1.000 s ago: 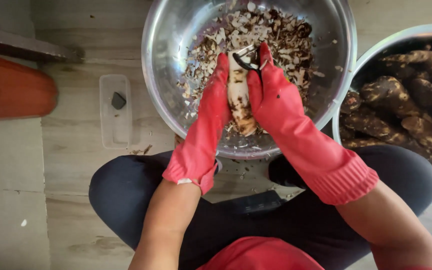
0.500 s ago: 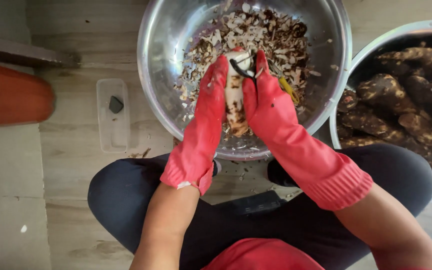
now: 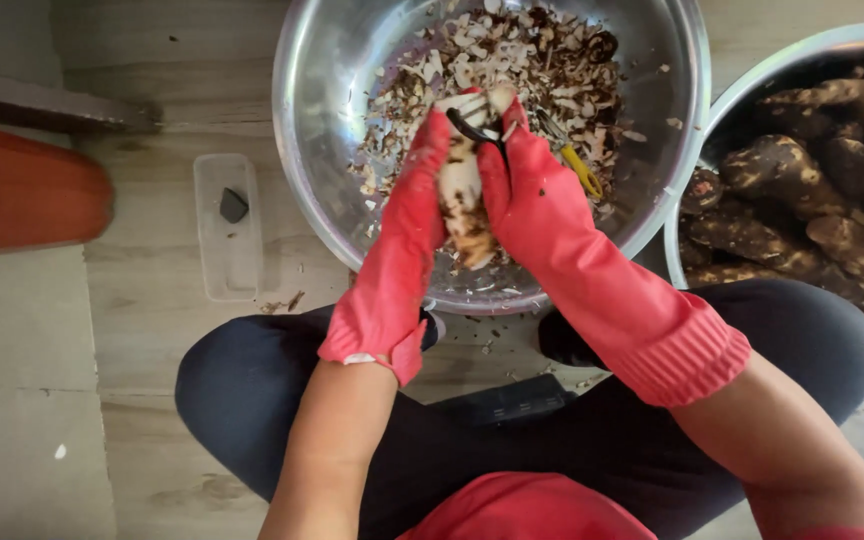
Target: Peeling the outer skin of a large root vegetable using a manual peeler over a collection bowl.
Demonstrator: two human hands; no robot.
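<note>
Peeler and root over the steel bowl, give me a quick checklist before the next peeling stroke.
1. Left hand grips the root: ok.
2. Right hand holds the black peeler against the root's top: ok.
3. Root sits above the steel bowl, peelings landing inside: ok.
4. Both gloves cover the wrists: ok.
5. Blade edge clear of the left fingers: cannot tell.
6. Second bowl of unpeeled roots beside the right arm: ok.

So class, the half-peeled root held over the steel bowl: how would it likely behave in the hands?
The root looks firm and stiff; it spans both gloved hands without bending. Its pale peeled patches may be slippery, which would fit the left hand wrapping it closely. Being long and rounded, it would probably roll if laid on the floor.
</note>
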